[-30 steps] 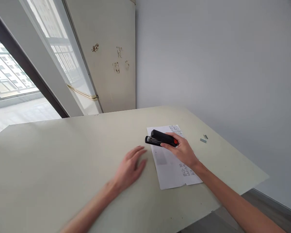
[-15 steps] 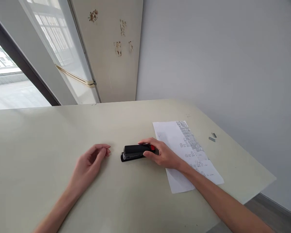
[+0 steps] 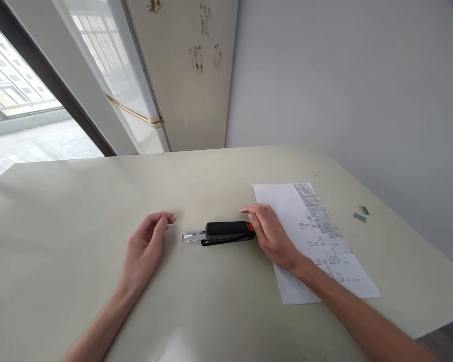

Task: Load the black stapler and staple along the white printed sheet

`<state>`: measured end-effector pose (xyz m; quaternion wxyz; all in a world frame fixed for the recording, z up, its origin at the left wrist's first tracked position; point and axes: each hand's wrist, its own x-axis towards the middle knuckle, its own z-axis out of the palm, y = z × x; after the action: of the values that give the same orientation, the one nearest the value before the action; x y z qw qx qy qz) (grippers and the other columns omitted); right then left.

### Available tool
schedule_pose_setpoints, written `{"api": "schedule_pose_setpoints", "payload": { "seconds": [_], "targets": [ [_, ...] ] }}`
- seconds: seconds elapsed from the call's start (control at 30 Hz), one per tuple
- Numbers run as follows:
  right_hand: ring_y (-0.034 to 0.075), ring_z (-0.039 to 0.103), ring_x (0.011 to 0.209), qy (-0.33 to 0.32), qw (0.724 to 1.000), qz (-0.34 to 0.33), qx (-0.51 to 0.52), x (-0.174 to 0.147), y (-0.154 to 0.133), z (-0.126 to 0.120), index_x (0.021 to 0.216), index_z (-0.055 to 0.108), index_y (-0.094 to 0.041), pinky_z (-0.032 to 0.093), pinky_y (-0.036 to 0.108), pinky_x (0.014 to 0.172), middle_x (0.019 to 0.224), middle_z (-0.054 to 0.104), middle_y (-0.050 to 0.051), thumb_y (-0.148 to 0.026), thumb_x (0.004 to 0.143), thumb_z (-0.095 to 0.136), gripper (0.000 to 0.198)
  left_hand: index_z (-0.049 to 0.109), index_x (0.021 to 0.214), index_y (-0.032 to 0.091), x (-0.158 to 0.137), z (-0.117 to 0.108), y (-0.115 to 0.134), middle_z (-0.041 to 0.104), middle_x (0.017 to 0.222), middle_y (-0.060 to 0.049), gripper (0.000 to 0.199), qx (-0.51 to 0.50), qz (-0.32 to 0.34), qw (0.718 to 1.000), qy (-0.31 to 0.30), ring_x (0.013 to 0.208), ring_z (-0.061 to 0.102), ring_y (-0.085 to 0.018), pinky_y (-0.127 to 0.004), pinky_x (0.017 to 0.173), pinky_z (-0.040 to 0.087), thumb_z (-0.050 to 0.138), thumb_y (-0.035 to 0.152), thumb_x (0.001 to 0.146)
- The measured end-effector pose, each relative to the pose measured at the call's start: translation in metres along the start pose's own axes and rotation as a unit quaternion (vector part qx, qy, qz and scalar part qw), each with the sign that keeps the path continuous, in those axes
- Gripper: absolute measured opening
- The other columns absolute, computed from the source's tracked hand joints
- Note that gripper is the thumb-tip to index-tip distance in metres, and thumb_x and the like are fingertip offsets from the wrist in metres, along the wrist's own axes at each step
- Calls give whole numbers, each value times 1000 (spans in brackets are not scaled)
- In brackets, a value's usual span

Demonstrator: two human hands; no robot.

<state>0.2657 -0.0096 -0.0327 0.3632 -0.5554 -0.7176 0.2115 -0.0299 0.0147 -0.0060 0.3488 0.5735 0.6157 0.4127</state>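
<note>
A black stapler [image 3: 226, 230] lies on the table with its metal staple tray [image 3: 194, 237] sticking out at the left end. My right hand [image 3: 270, 234] is closed at the stapler's rear end, its thumb against the red button [image 3: 251, 227] and its other fingers reaching past the back. To the left of the tray, my left hand [image 3: 147, 241] rests on the table, fingers loosely curled in and thumb close to the forefinger, with nothing visible in it. Beneath my right wrist lies a white printed sheet [image 3: 298, 289].
On the right of the pale table [image 3: 79, 211] lie small grey staple strips [image 3: 360, 217], beyond the paper. A fridge [image 3: 189, 105] with rusty patches and a grey wall [image 3: 343, 75] border the table's far side. A window [image 3: 15, 75] is at the left.
The staple tray has slid out of the stapler's left end. My right hand has moved back to the rear end. The view has shifted, and my left hand stays beside the stapler.
</note>
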Motion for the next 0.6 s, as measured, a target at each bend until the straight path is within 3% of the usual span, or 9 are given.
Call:
{"api": "schedule_pose_setpoints", "payload": {
  "seconds": [0.2,0.33,0.4,0.47,0.53,0.6],
  "targets": [
    [31,58,129,-74,992,-101,-23,1,0,-5,121,64,-28,49,53,109,124,73,8,-45,102,64,26,71,110,24,-5,0,-1,75,122,-5,38,-82,8,996,-34,119,68,-26,-40,113,47,57,58,102],
    [27,69,112,-22,984,-174,-37,-5,-4,-3,122,61,-28,57,49,94,118,73,8,-22,101,63,22,70,113,21,-10,5,-2,72,133,-9,35,-244,-35,967,-58,132,64,-28,-44,118,46,58,52,104],
    [26,69,115,19,972,-229,-44,-11,-9,-3,126,59,-28,60,47,91,120,71,9,-12,98,61,32,69,115,17,-11,9,-1,71,136,-15,35,-370,-100,920,-85,134,64,-29,-44,118,46,55,47,106],
    [27,68,116,61,955,-281,-67,-17,-18,-2,127,59,-28,62,44,86,118,69,10,-6,95,62,39,68,118,11,-14,12,2,69,138,-22,40,-483,-187,845,-132,135,63,-30,-43,118,48,47,44,109],
    [26,67,113,99,933,-331,-103,-22,-31,-1,124,62,-26,63,43,83,115,69,10,0,92,62,41,66,124,4,-17,14,5,67,139,-27,49,-558,-254,770,-176,134,64,-31,-42,114,50,39,43,111],
    [24,67,107,128,909,-373,-136,-24,-46,2,117,66,-25,63,40,84,110,70,10,3,90,64,39,64,127,1,-21,15,7,66,139,-29,54,-600,-286,720,-200,128,68,-31,-41,107,55,34,43,113]
  ]
}}
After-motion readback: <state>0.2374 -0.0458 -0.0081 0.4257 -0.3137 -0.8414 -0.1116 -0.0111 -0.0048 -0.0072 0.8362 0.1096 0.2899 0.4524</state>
